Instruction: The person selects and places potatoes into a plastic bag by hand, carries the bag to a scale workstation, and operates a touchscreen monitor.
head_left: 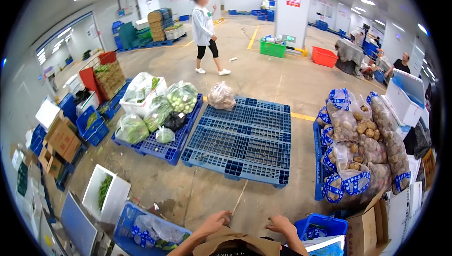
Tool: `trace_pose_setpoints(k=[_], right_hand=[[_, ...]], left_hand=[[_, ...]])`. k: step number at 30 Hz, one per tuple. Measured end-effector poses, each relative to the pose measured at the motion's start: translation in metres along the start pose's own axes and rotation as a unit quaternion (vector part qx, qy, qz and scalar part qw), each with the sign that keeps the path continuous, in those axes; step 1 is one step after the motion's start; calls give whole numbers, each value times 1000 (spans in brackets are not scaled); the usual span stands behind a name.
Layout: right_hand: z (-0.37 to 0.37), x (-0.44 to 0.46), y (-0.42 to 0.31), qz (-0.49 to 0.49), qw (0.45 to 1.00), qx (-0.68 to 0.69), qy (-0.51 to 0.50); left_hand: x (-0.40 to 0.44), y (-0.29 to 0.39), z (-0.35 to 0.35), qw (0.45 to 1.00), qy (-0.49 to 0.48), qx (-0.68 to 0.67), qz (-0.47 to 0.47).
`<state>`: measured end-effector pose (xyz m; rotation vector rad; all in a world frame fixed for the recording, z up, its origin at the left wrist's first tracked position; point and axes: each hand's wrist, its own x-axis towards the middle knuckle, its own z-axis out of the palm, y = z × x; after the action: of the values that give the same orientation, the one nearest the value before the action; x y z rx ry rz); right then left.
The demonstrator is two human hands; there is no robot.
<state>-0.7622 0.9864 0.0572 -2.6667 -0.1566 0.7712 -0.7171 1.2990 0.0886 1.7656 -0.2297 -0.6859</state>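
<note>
One left hand [217, 220] and one right hand [282, 225] are hovering apart, holding nothing visible; how far they are closing, I cannot tell. Beside the left, a crate [122, 227] is already holding bags [155, 228]; what is remaining, I cannot judge. Its long axis is slanting toward the left arm [194, 238]. By the right, a bin [336, 228] is standing. Farther, a pallet [226, 138] is carrying one sack [221, 97].

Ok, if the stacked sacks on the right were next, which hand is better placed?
Probably the right hand: it is on the side nearer the stacked sacks, and no object is visible in it. The left hand is farther from them.
</note>
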Motion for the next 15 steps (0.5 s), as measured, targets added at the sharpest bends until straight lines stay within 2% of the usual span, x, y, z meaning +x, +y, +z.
trace_pose_setpoints(k=[3, 4, 6, 8, 11, 15], right_hand=[[-25, 17, -6, 64, 997, 41, 3], [-35, 22, -9, 92, 994, 54, 1], [-40, 47, 12, 56, 992, 76, 81], [-34, 61, 26, 54, 982, 110, 141], [-66, 47, 26, 124, 968, 132, 174], [-60, 31, 72, 226, 948, 147, 169]], left_hand=[[48, -7, -22, 968, 27, 216, 128], [63, -2, -31, 966, 6, 232, 111], [98, 10, -48, 961, -42, 261, 77], [140, -4, -62, 929, -58, 336, 145], [180, 37, -67, 921, -99, 357, 123], [234, 71, -38, 926, -150, 321, 133]])
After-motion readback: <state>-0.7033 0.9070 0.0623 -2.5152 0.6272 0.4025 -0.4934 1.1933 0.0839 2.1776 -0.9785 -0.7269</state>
